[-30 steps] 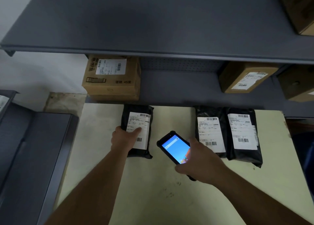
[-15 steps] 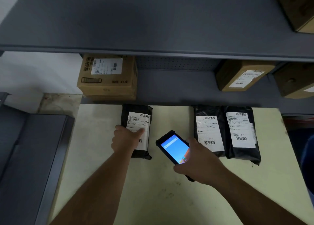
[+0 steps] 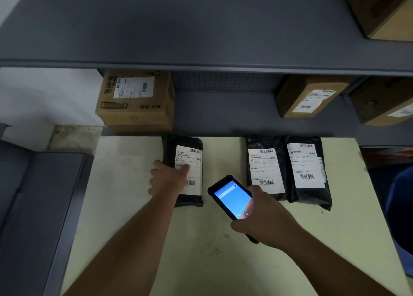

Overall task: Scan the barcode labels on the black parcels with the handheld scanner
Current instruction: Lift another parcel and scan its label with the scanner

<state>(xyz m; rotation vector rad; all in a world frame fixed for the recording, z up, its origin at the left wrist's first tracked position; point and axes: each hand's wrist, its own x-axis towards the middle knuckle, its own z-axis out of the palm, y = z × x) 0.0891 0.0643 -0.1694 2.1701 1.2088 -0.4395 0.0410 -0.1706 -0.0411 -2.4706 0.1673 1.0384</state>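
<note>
Three black parcels with white barcode labels lie on a pale table (image 3: 223, 262). My left hand (image 3: 168, 179) grips the left parcel (image 3: 185, 143) by its left edge, thumb resting on the label. Two more parcels, the middle one (image 3: 263, 161) and the right one (image 3: 307, 168), lie side by side and touching further right. My right hand (image 3: 266, 219) holds the handheld scanner (image 3: 231, 197), a black phone-like device with a lit blue screen, between the left and middle parcels, its top end pointing up and left.
A grey metal shelf (image 3: 201, 38) overhangs the table's far edge. Cardboard boxes sit beneath it: a big box (image 3: 136, 103) behind the left parcel and smaller boxes (image 3: 310, 96) at right. A grey cabinet (image 3: 33, 206) stands left of the table.
Both hands, the scanner and the parcels keep their places. Only the view has shifted slightly.
</note>
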